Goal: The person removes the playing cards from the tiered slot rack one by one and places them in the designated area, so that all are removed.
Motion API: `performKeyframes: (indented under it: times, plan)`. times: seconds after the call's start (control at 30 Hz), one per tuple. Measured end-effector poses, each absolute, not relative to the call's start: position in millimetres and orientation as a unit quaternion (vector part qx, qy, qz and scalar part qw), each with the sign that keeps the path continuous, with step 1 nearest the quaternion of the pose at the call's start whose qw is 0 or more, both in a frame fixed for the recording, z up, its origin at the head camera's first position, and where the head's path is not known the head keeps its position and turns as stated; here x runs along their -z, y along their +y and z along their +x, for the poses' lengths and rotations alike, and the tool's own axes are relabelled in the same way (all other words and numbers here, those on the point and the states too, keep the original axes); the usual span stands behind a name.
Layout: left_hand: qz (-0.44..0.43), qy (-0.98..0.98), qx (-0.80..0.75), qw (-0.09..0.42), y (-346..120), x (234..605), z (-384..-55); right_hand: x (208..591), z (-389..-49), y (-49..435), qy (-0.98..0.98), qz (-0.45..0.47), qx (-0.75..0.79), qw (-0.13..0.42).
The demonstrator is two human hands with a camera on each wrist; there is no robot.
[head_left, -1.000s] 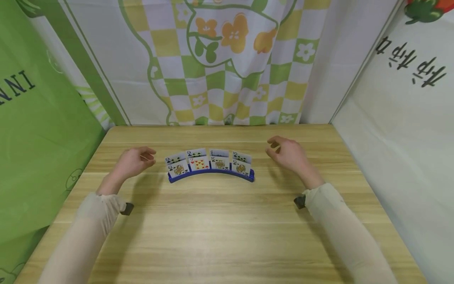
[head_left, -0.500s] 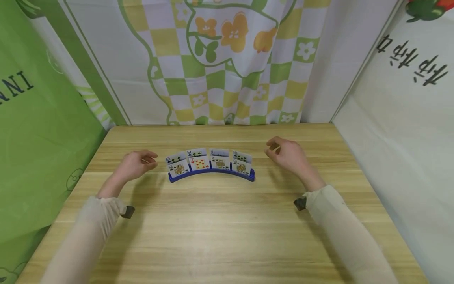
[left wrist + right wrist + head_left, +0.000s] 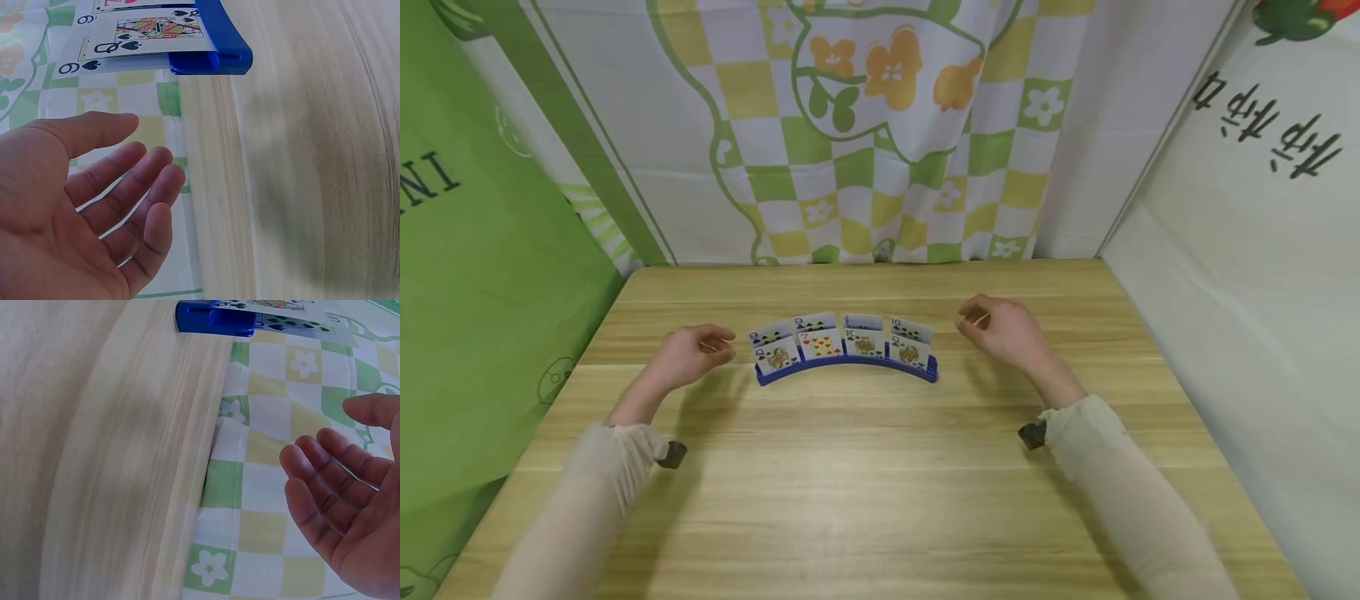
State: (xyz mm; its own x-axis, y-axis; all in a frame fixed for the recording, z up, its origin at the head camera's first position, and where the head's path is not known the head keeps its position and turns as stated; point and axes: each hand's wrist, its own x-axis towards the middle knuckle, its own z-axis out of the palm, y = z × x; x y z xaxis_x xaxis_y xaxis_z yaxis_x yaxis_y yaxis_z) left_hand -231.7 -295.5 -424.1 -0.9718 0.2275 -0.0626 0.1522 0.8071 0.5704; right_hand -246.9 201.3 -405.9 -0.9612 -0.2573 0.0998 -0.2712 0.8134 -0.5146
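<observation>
A curved blue card holder point(image 3: 846, 362) stands on the table with two rows of playing cards upright in it. The front row shows a queen of spades point(image 3: 156, 32), a seven of hearts point(image 3: 822, 344), a king point(image 3: 865, 343) and another queen point(image 3: 909, 352); the back-row cards are partly hidden behind them. My left hand point(image 3: 691, 354) hovers just left of the holder, fingers loosely curled with nothing in them. On the other side my right hand point(image 3: 1003, 329) is likewise bare, its relaxed fingers point(image 3: 325, 487) apart from the holder's right end.
The wooden table point(image 3: 850, 483) reaches back to a checked curtain point(image 3: 880, 167). Green cloth point(image 3: 490, 250) hangs along the left side and white cloth point(image 3: 1240, 250) along the right. Each wrist carries a small black camera point(image 3: 1033, 434).
My left hand has drifted slightly down and to the right, nearer the holder. The right hand has shifted a little down and left. The cards and holder have stayed put.
</observation>
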Motion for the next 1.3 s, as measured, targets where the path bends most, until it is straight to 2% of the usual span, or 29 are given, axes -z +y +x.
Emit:
performKeyframes:
  times: [0.9, 1.3]
  plan:
    - [0.104, 0.945, -0.302, 0.074, -296, 443, -230, 415, -233, 194, -0.936, 0.156, -0.314, 0.024]
    - [0.11, 0.94, -0.314, 0.08, -292, 449, -228, 416, -226, 190, -0.933, 0.152, -0.326, 0.005]
